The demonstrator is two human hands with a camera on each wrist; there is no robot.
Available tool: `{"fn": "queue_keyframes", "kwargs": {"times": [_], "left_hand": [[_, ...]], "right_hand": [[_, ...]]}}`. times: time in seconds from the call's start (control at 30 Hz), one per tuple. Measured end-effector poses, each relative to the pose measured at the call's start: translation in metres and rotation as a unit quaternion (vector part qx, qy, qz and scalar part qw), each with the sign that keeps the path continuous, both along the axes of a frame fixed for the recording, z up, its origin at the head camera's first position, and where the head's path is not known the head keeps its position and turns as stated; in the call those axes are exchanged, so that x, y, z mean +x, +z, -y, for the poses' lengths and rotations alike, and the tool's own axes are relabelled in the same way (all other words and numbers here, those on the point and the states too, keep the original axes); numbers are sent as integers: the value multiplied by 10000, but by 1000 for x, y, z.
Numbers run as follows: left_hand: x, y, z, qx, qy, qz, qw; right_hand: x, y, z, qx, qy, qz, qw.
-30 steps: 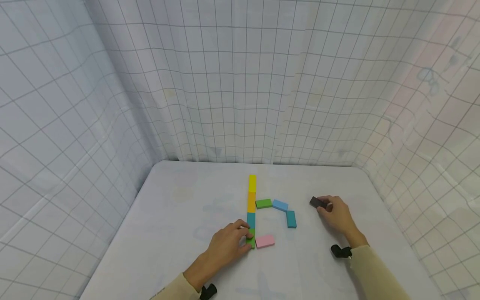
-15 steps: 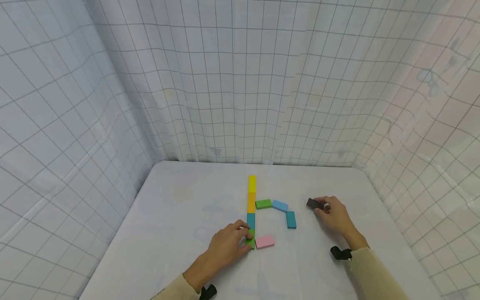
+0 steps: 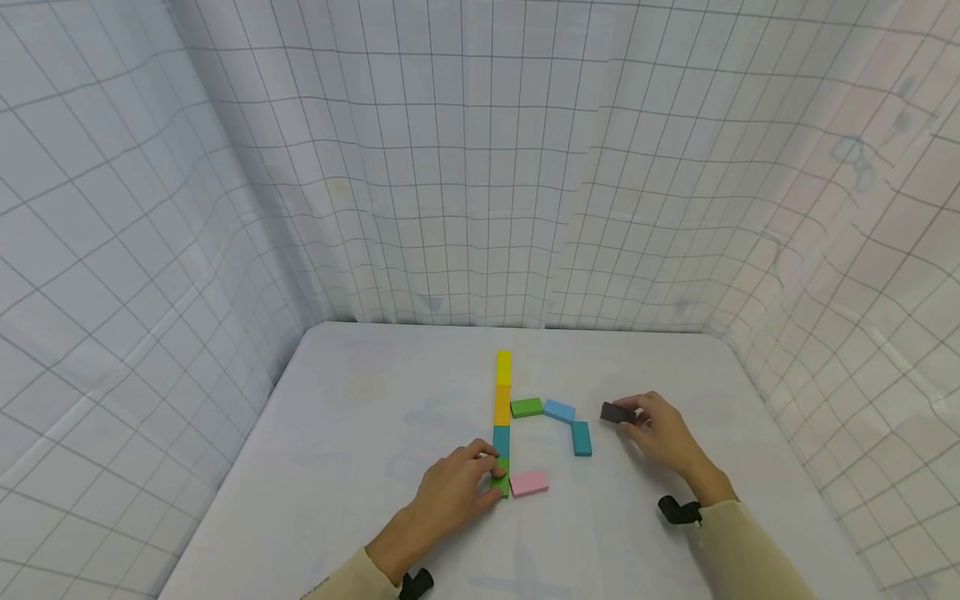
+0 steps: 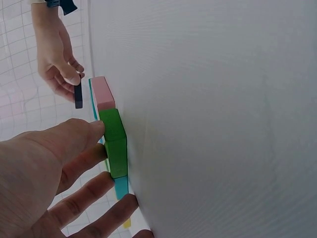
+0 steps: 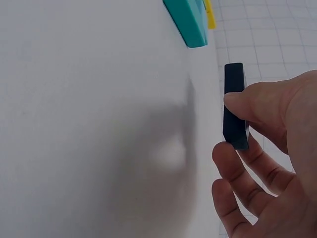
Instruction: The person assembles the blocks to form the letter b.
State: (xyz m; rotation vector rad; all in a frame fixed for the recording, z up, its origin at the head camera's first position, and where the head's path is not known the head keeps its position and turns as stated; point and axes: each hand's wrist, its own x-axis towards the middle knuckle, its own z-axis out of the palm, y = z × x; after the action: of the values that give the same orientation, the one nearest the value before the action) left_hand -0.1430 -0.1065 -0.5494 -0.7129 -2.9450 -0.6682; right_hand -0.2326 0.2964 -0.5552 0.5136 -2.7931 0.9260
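My right hand (image 3: 660,433) pinches a black rectangular block (image 3: 615,413) between thumb and fingers, held above the white table to the right of the other blocks. In the right wrist view the thumb lies across the black block (image 5: 234,114) and a shadow falls on the tabletop. My left hand (image 3: 453,487) rests at the green block (image 3: 504,488) at the near end of a straight column, thumb and loosely bent fingers touching it. Farther up this column come a teal block (image 3: 502,440), an orange one and a yellow block (image 3: 504,367). A pink block (image 3: 529,483) lies beside the green one.
Right of the column, a second green block (image 3: 527,407), a light blue block (image 3: 559,411) and another teal block (image 3: 581,439) form a bending line. Gridded white curtains (image 3: 480,167) enclose the table (image 3: 360,467) at the back and both sides.
My right hand has carried the black block leftward, closer to the teal block at the bend, and the block has turned slightly. My left hand has stayed in place.
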Motion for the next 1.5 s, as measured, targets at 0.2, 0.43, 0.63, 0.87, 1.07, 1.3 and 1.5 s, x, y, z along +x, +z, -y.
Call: {"fn": "queue_keyframes", "kwargs": {"times": [0.2,0.43,0.63,0.87,1.07,1.3,1.5], "left_hand": [[0,0,0,39,-5,-7,10000],[1,2,0,77,-5,-3,10000],[2,6,0,127,28,51,9999],[2,6,-1,113,35,102,9999],[2,6,-1,92,20,87,9999],[1,5,-1,55,23,36,10000],[1,4,-1,44,11,39,10000]], "right_hand": [[4,4,6,-36,241,-98,9997],[10,8,14,-88,370,-4,9993],[12,6,17,-173,633,-11,9978],[14,4,22,-150,1063,-147,9941],[18,5,28,-128,1213,-135,9924],[21,6,34,-122,1286,54,9916],[22,6,37,-87,1366,151,9905]]}}
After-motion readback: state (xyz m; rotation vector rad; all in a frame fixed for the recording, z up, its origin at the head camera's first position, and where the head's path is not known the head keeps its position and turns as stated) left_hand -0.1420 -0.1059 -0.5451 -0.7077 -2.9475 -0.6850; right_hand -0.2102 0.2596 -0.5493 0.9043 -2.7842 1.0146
